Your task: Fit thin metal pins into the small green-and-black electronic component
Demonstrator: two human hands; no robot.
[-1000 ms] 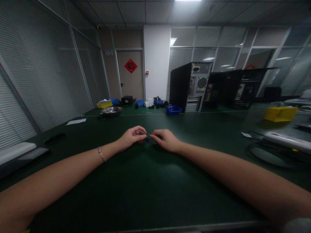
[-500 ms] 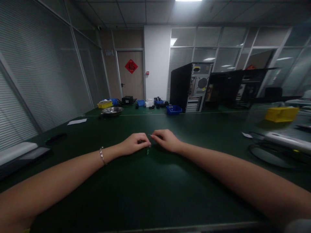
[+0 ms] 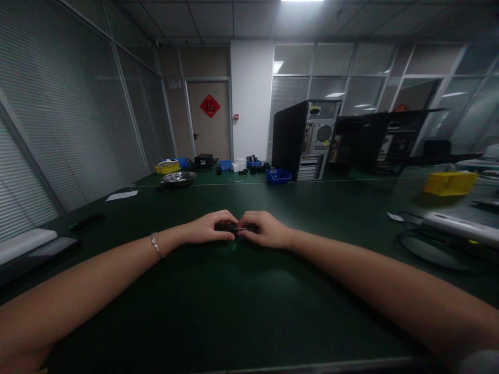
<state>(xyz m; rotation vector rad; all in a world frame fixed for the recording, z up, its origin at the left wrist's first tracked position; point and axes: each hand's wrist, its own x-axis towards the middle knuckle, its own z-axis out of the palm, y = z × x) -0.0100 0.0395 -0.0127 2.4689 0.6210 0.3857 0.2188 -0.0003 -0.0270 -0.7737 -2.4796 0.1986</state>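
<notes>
A: Head view: which step was in hand?

B: Close fingertip work, by appearance. The left hand (image 3: 205, 228) and right hand (image 3: 270, 228) met above the table (image 3: 234, 311), with a thin rod (image 3: 242, 228) between them.

A: How did the grips stand?

B: Right: thumb and fingers together, seemingly clamped on the rod. Left: thumb and forefinger curved about a dark piece (image 3: 225, 227); whether they pressed on it could not be told.

A: And the green piece (image 3: 234, 246)?

B: Just on the near side of the fingertips, too dim for its outline to be read.

A: What did the next move call for?

B: In judgement, steady wrists and a light pinch.

A: The pose?

B: Forearms converged from the lower corners, palms inward, wrists low; a bracelet (image 3: 157, 245) circled the left one.
</notes>
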